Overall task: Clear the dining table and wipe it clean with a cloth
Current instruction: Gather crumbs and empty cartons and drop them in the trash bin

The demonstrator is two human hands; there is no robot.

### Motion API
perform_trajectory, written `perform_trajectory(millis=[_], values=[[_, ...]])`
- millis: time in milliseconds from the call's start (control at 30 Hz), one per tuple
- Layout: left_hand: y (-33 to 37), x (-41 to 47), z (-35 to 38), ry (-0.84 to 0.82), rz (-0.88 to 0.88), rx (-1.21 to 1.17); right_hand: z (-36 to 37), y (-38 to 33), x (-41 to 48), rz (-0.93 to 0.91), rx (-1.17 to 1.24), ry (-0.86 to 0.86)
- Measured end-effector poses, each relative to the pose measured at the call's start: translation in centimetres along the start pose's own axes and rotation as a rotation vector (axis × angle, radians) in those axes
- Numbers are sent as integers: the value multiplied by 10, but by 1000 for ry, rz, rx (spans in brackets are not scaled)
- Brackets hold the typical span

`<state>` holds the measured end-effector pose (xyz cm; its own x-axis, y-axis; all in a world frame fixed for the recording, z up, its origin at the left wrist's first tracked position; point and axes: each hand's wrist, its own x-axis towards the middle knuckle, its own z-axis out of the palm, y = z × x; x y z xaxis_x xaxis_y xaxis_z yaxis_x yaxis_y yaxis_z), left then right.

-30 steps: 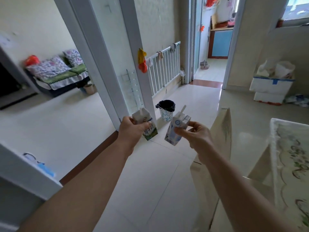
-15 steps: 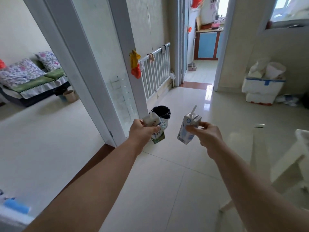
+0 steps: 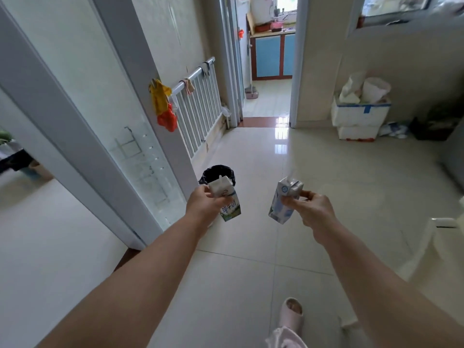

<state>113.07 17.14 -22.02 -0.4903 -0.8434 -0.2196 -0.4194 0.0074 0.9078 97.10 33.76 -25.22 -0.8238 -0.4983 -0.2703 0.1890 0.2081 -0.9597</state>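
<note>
Green carton [image 3: 232, 209], gripped by left hand [image 3: 203, 205], half hides bin [image 3: 216, 172]; right hand [image 3: 315, 209] pinches blue carton [image 3: 281, 207].

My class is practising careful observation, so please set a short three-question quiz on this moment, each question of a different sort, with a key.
1. True or false: the left hand holds a green-and-white carton.
2. The black-lined bin stands: A) on a table; B) on the floor; C) on a chair.
3. Which hand pinches the blue-and-white carton?
Key: 1 true; 2 B; 3 the right hand.
</note>
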Motion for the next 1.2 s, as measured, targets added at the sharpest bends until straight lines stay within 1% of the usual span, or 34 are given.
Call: perform_trajectory(millis=[100,200,300,467,667,833,1000,1200], values=[[14,53,14,22,16,18,11,-14,55,-12,16,-10],[31,107,29,82,32,38,21,-32,112,-35,23,-32],[49,168,47,149,-1,15,26,-58,177,-34,-13,-78],[57,226,62,224,-70,-33,35,-88,256,-67,-81,-112],[54,287,70,254,-154,-76,57,-99,322,-54,-111,-181],[46,347,70,293,-191,-70,80,-102,375,-32,-148,-179],[34,420,71,298,-233,-66,117,-113,443,-29,-198,-189],[31,538,52,309,-308,-72,184,-130,539,18,-256,-185]])
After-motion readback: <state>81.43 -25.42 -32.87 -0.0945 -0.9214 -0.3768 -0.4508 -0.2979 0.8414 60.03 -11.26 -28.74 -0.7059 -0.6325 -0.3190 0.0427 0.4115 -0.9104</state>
